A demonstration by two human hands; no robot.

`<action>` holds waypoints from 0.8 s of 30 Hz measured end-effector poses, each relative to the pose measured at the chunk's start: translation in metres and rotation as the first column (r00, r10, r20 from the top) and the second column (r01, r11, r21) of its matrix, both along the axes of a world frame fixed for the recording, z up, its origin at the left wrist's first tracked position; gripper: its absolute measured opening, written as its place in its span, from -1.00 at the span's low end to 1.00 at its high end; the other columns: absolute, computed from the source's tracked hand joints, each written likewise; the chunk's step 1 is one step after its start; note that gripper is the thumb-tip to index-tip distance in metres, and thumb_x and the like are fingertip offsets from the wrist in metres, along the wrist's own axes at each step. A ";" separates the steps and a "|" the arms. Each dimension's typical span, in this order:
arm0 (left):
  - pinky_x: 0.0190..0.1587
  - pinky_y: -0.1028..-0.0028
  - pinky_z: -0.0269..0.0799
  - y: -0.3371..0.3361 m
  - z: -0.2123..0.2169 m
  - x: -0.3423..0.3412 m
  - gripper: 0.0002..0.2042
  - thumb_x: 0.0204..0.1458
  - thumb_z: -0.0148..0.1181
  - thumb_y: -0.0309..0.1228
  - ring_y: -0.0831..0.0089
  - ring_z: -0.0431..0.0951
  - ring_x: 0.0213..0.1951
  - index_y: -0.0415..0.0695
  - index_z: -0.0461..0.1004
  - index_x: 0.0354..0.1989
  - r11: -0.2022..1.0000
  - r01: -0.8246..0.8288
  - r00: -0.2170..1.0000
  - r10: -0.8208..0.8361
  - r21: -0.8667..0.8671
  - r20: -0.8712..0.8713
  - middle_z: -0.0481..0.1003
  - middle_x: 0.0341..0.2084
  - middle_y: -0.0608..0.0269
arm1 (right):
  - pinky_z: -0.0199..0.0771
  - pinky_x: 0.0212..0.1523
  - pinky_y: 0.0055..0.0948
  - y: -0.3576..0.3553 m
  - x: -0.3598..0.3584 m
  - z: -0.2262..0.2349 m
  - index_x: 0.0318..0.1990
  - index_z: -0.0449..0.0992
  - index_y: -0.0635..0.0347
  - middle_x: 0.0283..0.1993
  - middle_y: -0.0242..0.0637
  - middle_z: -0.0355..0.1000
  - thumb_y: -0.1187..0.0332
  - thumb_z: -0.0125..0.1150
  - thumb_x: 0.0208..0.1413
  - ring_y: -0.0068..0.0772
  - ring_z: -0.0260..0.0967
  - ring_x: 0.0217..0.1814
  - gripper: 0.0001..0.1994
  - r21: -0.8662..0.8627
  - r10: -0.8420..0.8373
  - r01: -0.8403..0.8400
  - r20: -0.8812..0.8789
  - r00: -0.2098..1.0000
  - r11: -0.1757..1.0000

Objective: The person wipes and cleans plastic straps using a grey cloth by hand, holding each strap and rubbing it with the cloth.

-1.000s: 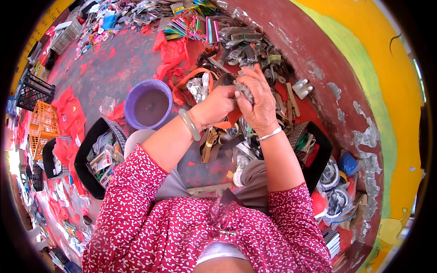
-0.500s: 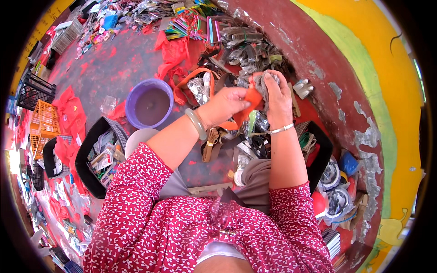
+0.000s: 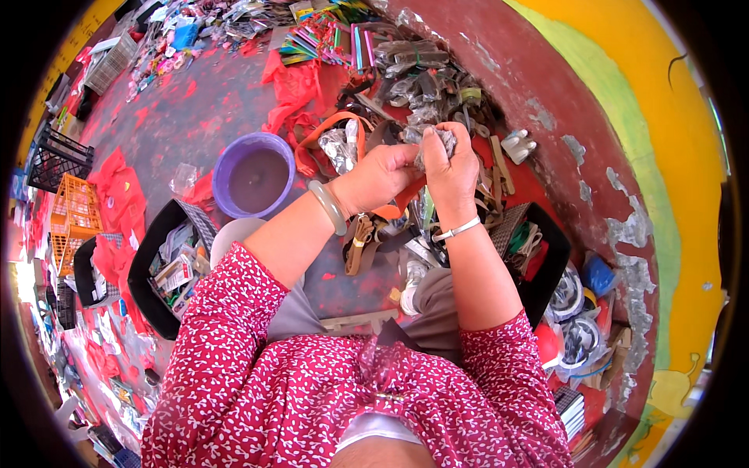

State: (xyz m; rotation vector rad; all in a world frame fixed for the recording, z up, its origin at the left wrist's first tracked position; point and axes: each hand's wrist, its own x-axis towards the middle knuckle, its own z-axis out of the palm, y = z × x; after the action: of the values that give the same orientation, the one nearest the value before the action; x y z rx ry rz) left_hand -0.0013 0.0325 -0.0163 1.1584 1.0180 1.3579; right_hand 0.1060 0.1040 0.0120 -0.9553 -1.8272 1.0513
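Observation:
My right hand (image 3: 454,175) grips a crumpled grey rag (image 3: 446,139), with the thumb laid over it. Close against it, my left hand (image 3: 381,178) pinches an orange strap (image 3: 409,192), whose visible part hangs just below the fingers. Where rag and strap meet is hidden by my fingers. An orange loop (image 3: 343,118), apparently of the same strap, lies around a clear plastic wrapping on the pile beyond my left hand. Beneath both hands are several belts and straps, among them a coiled brown one (image 3: 359,248).
A purple basin (image 3: 254,176) of murky water stands left of my hands. Black-lined boxes sit on the left (image 3: 165,269) and right (image 3: 542,261). Bagged straps (image 3: 425,74) are heaped along the peeling wall (image 3: 538,117). An orange crate (image 3: 76,222) is farther left.
Both hands have shifted slightly left and nearer, and closed together. The orange strap, which stood out between them, is now mostly covered by my fingers. The rag remains in my right hand.

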 end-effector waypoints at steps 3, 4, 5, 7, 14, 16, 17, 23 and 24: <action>-0.23 0.63 0.38 -0.001 -0.001 0.003 -0.83 0.08 -0.06 -0.60 0.68 0.45 -0.32 -0.23 0.42 -0.18 1.000 -0.002 0.988 -0.002 -0.025 -0.153 0.46 -0.34 0.40 | 0.37 -0.39 -0.42 0.006 -0.001 -0.011 -0.31 0.40 0.29 -0.56 -0.22 0.42 0.27 0.12 0.02 -0.41 0.35 -0.54 -0.77 -0.086 -0.079 0.077 -0.021 0.997 0.993; -0.22 0.64 0.37 -0.001 0.000 0.003 -0.83 0.08 -0.07 -0.60 0.69 0.44 -0.32 -0.24 0.43 -0.19 0.999 -0.004 0.974 -0.004 -0.037 -0.228 0.46 -0.33 0.41 | 0.37 -0.39 -0.42 0.010 0.001 -0.016 -0.32 0.41 0.30 -0.55 -0.22 0.42 0.28 0.12 0.01 -0.43 0.35 -0.53 -0.77 -0.118 -0.102 0.100 -0.005 0.995 0.988; -0.22 0.64 0.37 -0.001 -0.001 0.002 -0.83 0.09 -0.07 -0.59 0.69 0.43 -0.31 -0.24 0.43 -0.19 0.999 0.015 0.967 -0.024 -0.034 -0.253 0.46 -0.33 0.40 | 0.37 -0.40 -0.43 0.015 0.001 -0.020 -0.32 0.41 0.31 -0.54 -0.23 0.42 0.28 0.12 0.02 -0.44 0.36 -0.53 -0.77 -0.178 -0.097 0.088 -0.042 0.994 0.980; -0.21 0.64 0.37 0.001 -0.005 0.001 -0.83 0.10 -0.07 -0.58 0.71 0.41 -0.28 -0.25 0.43 -0.18 0.998 0.055 0.951 -0.062 -0.031 -0.304 0.45 -0.33 0.38 | 0.38 -0.41 -0.44 0.026 0.003 -0.026 -0.33 0.42 0.34 -0.52 -0.25 0.43 0.30 0.11 0.02 -0.46 0.36 -0.53 -0.77 -0.296 -0.094 0.056 -0.117 0.989 0.954; -0.05 0.54 0.37 0.007 -0.007 0.001 -0.61 0.07 0.02 -0.48 0.33 0.43 0.02 -0.31 0.25 0.09 0.987 0.160 0.914 -0.149 0.004 0.377 0.40 -0.02 0.04 | 0.40 -0.49 -0.48 0.075 0.029 -0.048 -0.36 0.42 0.34 -0.44 -0.28 0.43 0.35 0.08 0.09 -0.48 0.37 -0.51 -0.81 -0.792 -0.242 -0.202 -0.402 0.883 0.576; -0.06 0.51 0.39 0.005 -0.005 -0.009 -0.60 0.07 0.01 -0.48 0.32 0.42 0.02 -0.31 0.24 0.11 0.986 0.129 0.851 -0.054 -0.109 0.522 0.39 -0.01 0.01 | 0.43 -0.42 -0.49 0.056 0.030 -0.010 -0.27 0.40 0.30 -0.37 -0.28 0.44 0.33 0.06 0.12 -0.49 0.38 -0.45 -0.82 -0.720 -0.164 -0.188 -0.389 0.907 0.668; -0.06 0.50 0.39 0.008 -0.005 -0.010 -0.61 0.07 0.01 -0.49 0.33 0.43 0.01 -0.31 0.25 0.09 0.985 0.134 0.839 -0.055 -0.108 0.541 0.40 -0.03 0.02 | 0.43 -0.40 -0.48 0.047 0.029 -0.001 -0.25 0.39 0.28 -0.34 -0.27 0.44 0.32 0.06 0.13 -0.49 0.38 -0.43 -0.81 -0.616 -0.174 -0.159 -0.445 0.878 0.772; -0.19 0.54 0.42 0.008 -0.002 0.005 -0.77 0.08 -0.02 -0.54 0.56 0.47 -0.22 -0.21 0.38 -0.08 0.993 -0.093 0.959 0.109 -0.074 0.262 0.45 -0.26 0.30 | 0.42 -0.19 -0.38 0.017 0.010 -0.004 -0.18 0.42 0.18 -0.13 -0.10 0.41 0.32 0.15 0.02 -0.12 0.41 -0.15 -0.77 0.778 0.097 -0.236 0.221 0.970 0.583; -0.21 0.55 0.42 0.007 -0.003 0.004 -0.79 0.08 -0.02 -0.54 0.58 0.47 -0.25 -0.21 0.39 -0.10 0.994 -0.059 0.982 0.074 -0.091 0.171 0.46 -0.28 0.33 | 0.42 -0.20 -0.38 0.015 0.009 -0.008 -0.20 0.42 0.19 -0.17 -0.12 0.43 0.33 0.14 0.02 -0.13 0.42 -0.18 -0.79 0.630 0.126 -0.215 0.184 0.975 0.746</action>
State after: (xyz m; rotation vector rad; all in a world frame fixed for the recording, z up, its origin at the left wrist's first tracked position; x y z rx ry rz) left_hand 0.0027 0.0392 -0.0192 0.9317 0.9855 1.4276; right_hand 0.1149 0.1189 0.0037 -0.4385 -2.2002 0.3789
